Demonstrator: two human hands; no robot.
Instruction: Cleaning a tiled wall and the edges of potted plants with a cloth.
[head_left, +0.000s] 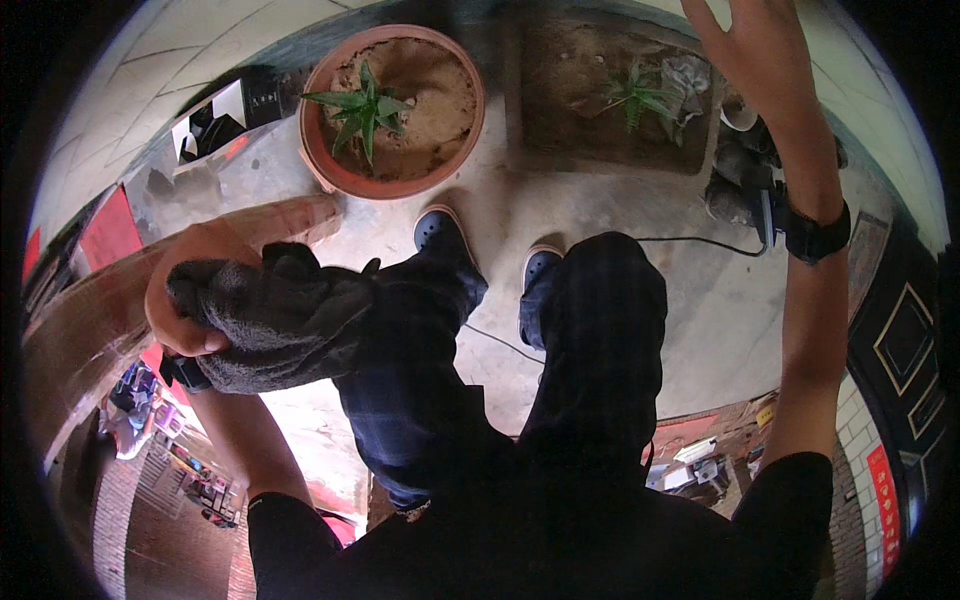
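Note:
My left hand (196, 300) grips a bunched dark grey towel (289, 326) beside my left knee. At the upper right my right hand (769, 56) reaches out along the wall, its thumb apart; its fingertips are cut off by the picture's edge. I see nothing held in it. Near it stands a rectangular planter (600, 161) of soil with a small spiky plant (637, 97) and a crumpled grey cloth or sheet (684, 86). Left of that, a round terracotta-coloured pot (394, 187) holds sandy soil and an aloe-like plant (366, 109).
A thick wooden beam (97, 300) runs along my left. Dark shoes (731, 199) lie right of the planter. A thin black cable (709, 240) crosses the concrete floor (720, 330). A black and white box (214, 124) stands left. Another person (131, 427) appears at lower left.

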